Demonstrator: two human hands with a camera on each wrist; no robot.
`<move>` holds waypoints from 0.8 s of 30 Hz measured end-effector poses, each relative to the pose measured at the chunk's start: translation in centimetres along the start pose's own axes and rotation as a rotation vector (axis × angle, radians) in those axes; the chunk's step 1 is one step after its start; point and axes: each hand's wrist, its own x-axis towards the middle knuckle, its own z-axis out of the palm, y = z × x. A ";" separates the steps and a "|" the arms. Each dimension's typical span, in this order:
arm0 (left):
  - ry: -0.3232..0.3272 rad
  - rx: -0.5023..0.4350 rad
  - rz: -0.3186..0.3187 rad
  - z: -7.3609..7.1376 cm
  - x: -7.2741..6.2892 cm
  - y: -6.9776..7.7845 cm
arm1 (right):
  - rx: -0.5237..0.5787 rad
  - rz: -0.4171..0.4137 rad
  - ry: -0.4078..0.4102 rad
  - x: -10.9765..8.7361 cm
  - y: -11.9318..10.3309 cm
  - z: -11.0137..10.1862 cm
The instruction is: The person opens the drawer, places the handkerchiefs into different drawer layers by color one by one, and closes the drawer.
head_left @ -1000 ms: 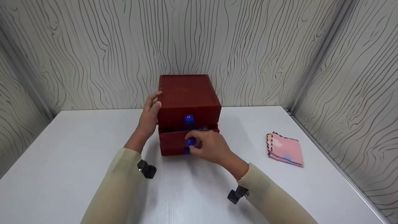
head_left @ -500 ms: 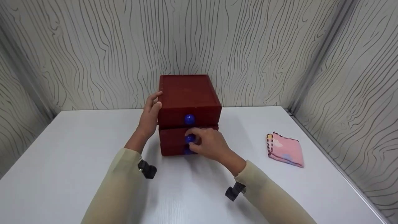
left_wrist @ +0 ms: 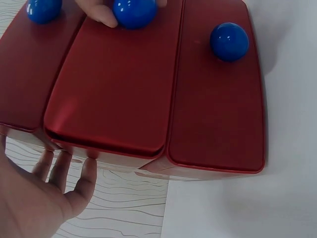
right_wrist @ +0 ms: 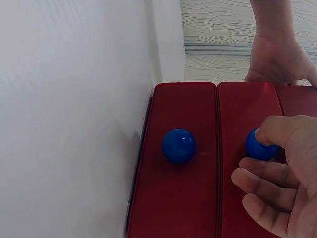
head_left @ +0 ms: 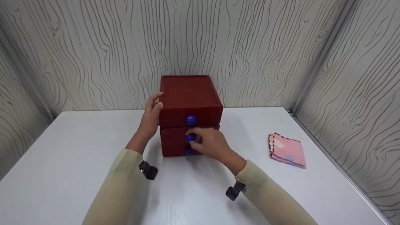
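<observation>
Red middle drawer (left_wrist: 116,89), sitting in the cabinet (head_left: 189,90) on the bench (head_left: 78,175), has its blue knob (left_wrist: 134,11) pinched by fingers of the right hand (head_left: 212,142) and could jam if pushed askew, or the cabinet skid if the left hand (head_left: 150,118), fingers extended against its side, braces weakly.

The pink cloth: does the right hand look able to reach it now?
Probably yes, once the right hand releases the middle blue knob; nothing visible stands between that hand and the pink cloth.
</observation>
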 end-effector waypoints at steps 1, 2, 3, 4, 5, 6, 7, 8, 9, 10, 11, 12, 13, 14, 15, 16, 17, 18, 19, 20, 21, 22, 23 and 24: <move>0.000 -0.001 0.004 0.0 0.0 0.0 | -0.002 0.003 -0.003 0.0 0.0 0.0; 0.001 -0.001 0.009 0.0 0.0 0.0 | -0.004 0.007 -0.005 0.1 0.0 0.0; 0.002 0.001 0.012 0.0 0.0 -0.1 | -0.005 0.011 -0.008 0.1 0.0 0.0; 0.001 -0.001 0.015 0.0 0.0 -0.1 | -0.009 0.016 -0.010 0.1 0.0 0.0; 0.000 0.002 0.016 0.0 0.0 -0.1 | -0.009 0.019 -0.011 0.1 0.0 0.0; 0.001 0.003 0.016 0.0 0.0 -0.1 | -0.008 0.019 -0.012 0.1 0.0 0.0; 0.000 0.003 0.012 0.0 0.0 0.0 | -0.005 0.018 -0.011 0.2 0.0 0.0; 0.000 0.004 0.008 0.0 0.0 0.0 | -0.002 0.014 -0.008 0.2 0.0 0.0; 0.000 0.006 0.001 0.0 0.0 0.0 | 0.000 0.011 -0.005 0.2 0.0 0.1; -0.001 0.004 -0.004 0.0 0.0 0.0 | 0.002 0.007 0.000 0.2 0.1 0.1; -0.003 0.005 -0.009 -0.1 0.0 0.0 | 0.005 0.003 0.005 0.2 0.1 0.2; -0.003 0.003 -0.011 -0.1 0.0 0.0 | 0.005 -0.002 0.009 0.2 0.1 0.2; -0.005 0.002 -0.013 -0.1 0.0 0.0 | 0.003 -0.004 0.013 0.2 0.2 0.2; -0.006 0.000 -0.012 -0.1 0.0 0.0 | -0.001 -0.007 0.013 0.1 0.2 0.3; -0.007 -0.003 -0.011 -0.1 0.0 -0.1 | -0.006 -0.010 0.014 0.1 0.2 0.3; -0.007 -0.007 -0.009 -0.1 0.0 -0.1 | -0.011 -0.011 0.014 0.1 0.2 0.3; -0.008 -0.007 -0.008 -0.1 0.0 -0.1 | -0.015 -0.013 0.012 0.1 0.1 0.4; -0.008 -0.007 -0.006 -0.1 0.0 -0.1 | -0.020 -0.014 0.011 0.1 0.1 0.4; -0.008 -0.005 -0.004 -0.1 0.0 -0.1 | -0.025 -0.014 0.010 0.1 0.1 0.4; -0.008 -0.001 -0.002 -0.1 0.0 -0.1 | -0.027 -0.014 0.008 0.1 0.1 0.4; -0.007 0.002 -0.001 -0.1 -0.1 -0.1 | -0.029 -0.015 0.007 0.1 0.1 0.4; -0.007 0.003 0.000 -0.1 -0.1 -0.1 | -0.032 -0.013 0.006 0.1 0.1 0.4; -0.007 0.001 0.002 -0.1 -0.1 -0.1 | -0.035 -0.014 0.005 0.1 0.0 0.4; -0.007 -0.001 0.005 0.0 -0.1 -0.1 | -0.038 -0.014 0.004 0.0 0.0 0.4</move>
